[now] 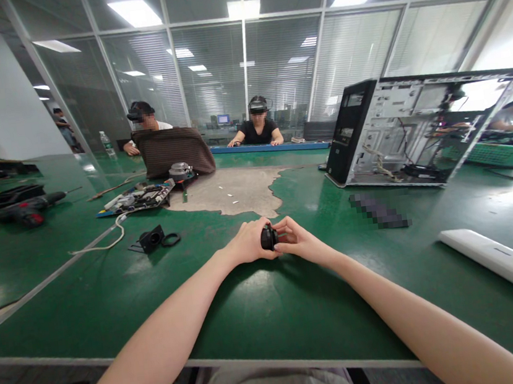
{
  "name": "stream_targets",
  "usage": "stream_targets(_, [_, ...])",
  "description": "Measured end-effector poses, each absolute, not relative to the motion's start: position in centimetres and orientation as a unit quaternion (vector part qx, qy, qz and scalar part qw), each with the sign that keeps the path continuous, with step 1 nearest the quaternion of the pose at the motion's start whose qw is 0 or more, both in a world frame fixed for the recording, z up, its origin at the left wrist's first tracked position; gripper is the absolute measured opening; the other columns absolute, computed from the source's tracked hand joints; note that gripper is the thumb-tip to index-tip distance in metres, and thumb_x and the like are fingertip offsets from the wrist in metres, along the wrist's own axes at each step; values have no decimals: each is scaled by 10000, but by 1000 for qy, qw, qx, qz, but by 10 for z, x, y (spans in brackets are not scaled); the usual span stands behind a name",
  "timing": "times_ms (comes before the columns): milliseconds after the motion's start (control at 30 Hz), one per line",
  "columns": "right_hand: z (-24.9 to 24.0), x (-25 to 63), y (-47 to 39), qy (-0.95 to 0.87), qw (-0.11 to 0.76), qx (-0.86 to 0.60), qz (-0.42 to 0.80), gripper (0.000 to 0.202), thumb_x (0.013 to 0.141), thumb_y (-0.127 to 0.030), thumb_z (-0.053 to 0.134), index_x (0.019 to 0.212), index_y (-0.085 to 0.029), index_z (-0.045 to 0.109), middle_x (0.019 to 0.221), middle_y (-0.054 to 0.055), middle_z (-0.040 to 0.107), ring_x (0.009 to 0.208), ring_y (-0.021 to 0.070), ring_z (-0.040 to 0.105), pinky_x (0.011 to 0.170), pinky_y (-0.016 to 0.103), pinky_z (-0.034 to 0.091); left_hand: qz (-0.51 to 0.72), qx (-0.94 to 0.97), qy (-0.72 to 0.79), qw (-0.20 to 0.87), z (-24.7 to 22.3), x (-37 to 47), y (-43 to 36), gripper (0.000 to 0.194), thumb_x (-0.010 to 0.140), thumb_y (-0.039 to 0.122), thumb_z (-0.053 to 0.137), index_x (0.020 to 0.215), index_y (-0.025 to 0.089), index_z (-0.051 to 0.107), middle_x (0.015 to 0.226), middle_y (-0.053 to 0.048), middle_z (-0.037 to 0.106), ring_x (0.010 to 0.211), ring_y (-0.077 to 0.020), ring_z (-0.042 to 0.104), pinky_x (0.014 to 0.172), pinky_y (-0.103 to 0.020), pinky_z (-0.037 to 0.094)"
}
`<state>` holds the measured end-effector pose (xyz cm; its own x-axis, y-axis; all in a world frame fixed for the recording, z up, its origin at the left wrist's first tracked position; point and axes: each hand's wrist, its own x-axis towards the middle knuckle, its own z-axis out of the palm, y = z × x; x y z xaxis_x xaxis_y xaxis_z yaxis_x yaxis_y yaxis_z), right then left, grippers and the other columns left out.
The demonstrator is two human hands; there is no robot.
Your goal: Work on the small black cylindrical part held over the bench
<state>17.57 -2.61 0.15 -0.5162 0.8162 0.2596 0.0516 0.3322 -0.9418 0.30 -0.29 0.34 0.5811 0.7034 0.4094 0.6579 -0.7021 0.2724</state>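
Note:
Just above the middle of the green table, both hands meet at a small black cylindrical part (268, 238) that looks like a lens barrel. My left hand (247, 241) is closed around its left side, thumb low and fingers over the top. From the right, my right hand (298, 238) pinches its other end between thumb and fingertips. The fingers partly cover the part. Farther left on the table lie a black housing with a round opening (150, 238) and a separate black ring (171, 240).
A circuit board (138, 198) and a brown padded cover (177, 152) are beyond the hands. A power drill (29, 210) lies left. An open computer case (357, 136) stands right, a white elongated device (498, 259) nearer. Two people sit across the table, another at the right edge.

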Motion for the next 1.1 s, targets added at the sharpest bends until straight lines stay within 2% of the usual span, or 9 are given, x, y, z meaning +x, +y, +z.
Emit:
stream_targets(233, [0,173,-26,-707,415,-320,475,165,743,-290,528,846,-207,430,906,11,530,827,118,536,774,300,422,253,889,378,51,3,3,-3,550,542,519,612,933,189,409,839,-26,548,758,-207,523,666,-293,345])
stream_targets(433, [-2,174,-22,-699,392,-371,470,275,727,-299,540,964,-205,437,951,32,524,826,133,539,769,319,426,252,890,378,45,3,3,-2,571,545,527,607,957,189,400,862,-30,550,783,-215,528,676,-299,352])
stream_targets(667, [3,174,-28,-713,397,-305,491,278,679,-213,600,890,-216,419,912,7,536,887,134,525,803,307,412,244,890,384,32,2,3,-2,529,550,505,609,922,189,405,842,-20,550,762,-208,529,660,-293,351])
stream_targets(833, [2,172,-28,-712,418,-320,464,162,736,-264,534,850,-209,434,880,7,538,855,123,520,778,294,413,251,890,379,35,1,3,0,548,545,526,606,928,191,403,847,-20,547,766,-206,526,676,-298,352])
stream_targets(1000, [-2,174,-24,-706,395,-354,469,261,743,-288,521,974,-216,424,919,22,535,820,130,539,764,319,424,248,888,384,39,3,4,-1,553,550,528,604,936,186,403,847,-28,552,774,-213,533,672,-301,355])
stream_targets(1100, [-3,175,-23,-708,394,-354,467,276,727,-285,541,971,-208,438,959,33,524,855,138,532,786,326,422,245,889,385,41,4,4,-2,564,549,527,606,948,186,400,854,-31,554,777,-217,537,673,-304,357])
